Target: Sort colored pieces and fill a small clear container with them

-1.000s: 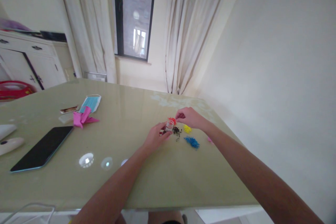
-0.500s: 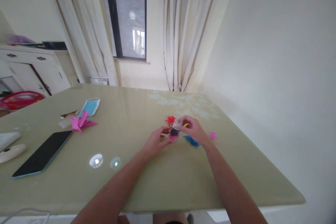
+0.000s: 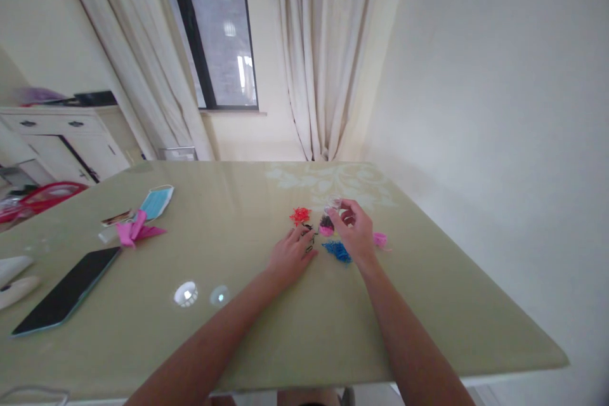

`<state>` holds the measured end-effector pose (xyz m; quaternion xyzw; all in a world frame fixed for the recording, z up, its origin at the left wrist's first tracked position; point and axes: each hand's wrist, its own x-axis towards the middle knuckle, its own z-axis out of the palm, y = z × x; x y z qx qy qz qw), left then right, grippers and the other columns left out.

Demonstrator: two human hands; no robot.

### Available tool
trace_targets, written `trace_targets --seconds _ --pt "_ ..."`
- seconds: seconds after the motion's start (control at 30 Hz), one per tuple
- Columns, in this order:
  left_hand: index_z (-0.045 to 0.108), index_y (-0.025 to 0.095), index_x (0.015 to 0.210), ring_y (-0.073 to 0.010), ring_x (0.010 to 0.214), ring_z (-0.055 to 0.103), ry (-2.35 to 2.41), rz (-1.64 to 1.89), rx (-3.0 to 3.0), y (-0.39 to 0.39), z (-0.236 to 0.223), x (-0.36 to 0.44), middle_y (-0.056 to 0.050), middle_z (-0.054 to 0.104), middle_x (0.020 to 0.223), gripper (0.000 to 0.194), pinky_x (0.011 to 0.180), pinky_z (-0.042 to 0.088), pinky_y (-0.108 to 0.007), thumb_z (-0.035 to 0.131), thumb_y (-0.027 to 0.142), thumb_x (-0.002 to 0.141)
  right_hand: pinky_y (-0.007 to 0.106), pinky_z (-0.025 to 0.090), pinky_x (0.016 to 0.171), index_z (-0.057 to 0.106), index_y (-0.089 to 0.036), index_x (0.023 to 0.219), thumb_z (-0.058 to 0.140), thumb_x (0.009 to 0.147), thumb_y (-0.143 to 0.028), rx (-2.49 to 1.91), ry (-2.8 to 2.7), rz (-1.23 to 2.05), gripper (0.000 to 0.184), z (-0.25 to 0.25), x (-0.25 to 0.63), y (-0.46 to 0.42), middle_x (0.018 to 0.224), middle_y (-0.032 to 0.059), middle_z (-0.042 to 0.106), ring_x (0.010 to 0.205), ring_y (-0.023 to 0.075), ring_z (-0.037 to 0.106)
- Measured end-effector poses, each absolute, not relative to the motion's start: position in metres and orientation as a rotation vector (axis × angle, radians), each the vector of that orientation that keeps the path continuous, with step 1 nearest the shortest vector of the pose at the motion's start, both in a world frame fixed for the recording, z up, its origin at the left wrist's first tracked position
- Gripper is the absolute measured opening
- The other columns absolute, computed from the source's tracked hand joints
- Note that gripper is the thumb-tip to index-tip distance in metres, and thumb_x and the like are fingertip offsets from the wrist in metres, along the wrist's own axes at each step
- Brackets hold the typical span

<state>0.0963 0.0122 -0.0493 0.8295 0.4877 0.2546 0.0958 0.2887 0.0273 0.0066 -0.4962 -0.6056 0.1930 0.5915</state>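
Note:
My right hand (image 3: pixel 355 228) pinches a small clear container (image 3: pixel 328 219) near its top. The container is tilted, with dark bits inside and pink at its lower end. My left hand (image 3: pixel 291 255) lies low on the table, fingers apart, its tips touching a few loose black loops (image 3: pixel 309 241). Just beyond it is a heap of small red pieces (image 3: pixel 300 215). Between the hands, toward me, sits a heap of small blue pieces (image 3: pixel 337 251). A pink piece (image 3: pixel 380 240) lies right of my right hand. Whether the loops are bands or clips is too small to tell.
On the left of the table (image 3: pixel 247 203) lie a dark tablet-like slab (image 3: pixel 71 288), a folded pink piece (image 3: pixel 137 229) and a blue face mask (image 3: pixel 157 202). White objects (image 3: pixel 18 290) are at the left edge. A wall (image 3: pixel 476 139) borders the right side.
My right hand has carried the container slightly up and right, away from my left hand. My left hand has let go of it and come down flat by the black loops, which now show.

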Motion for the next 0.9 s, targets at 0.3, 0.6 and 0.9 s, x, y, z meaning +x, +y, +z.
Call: trace_targets --seconds 0.3,0.6,0.9 --pt "0.077 0.026 0.112 -0.0274 0.112 0.066 1.452 0.645 2.551 0.019 -0.048 0.084 -0.01 0.074 0.117 0.022 0.1 0.053 -0.04 0.058 0.027 0.101 0.028 0.05 0.059 0.07 -0.019 0.108 0.071 0.088 -0.051 -1.165 -1.366 0.479 0.037 0.005 0.29 0.026 0.099 0.0084 0.075 0.066 0.0152 0.059" --pt "0.078 0.022 0.106 -0.0232 0.087 0.07 1.436 0.897 2.135 0.017 -0.046 0.049 -0.008 0.073 0.104 0.019 0.083 0.058 -0.037 0.067 0.029 0.092 0.028 0.05 0.059 0.071 -0.019 0.109 0.073 0.088 -0.05 -1.179 -1.371 0.499 0.037 0.003 0.29 0.026 0.099 0.0076 0.075 0.067 0.0153 0.06" --pt "0.08 0.022 0.106 -0.0262 0.099 0.067 1.483 0.833 2.203 0.024 -0.05 0.057 -0.009 0.071 0.103 0.02 0.092 0.053 -0.039 0.067 0.029 0.093 0.029 0.049 0.059 0.07 -0.02 0.107 0.073 0.088 -0.049 -1.198 -1.455 0.486 0.034 -0.006 0.285 0.026 0.096 0.0067 0.075 0.067 0.0161 0.061"
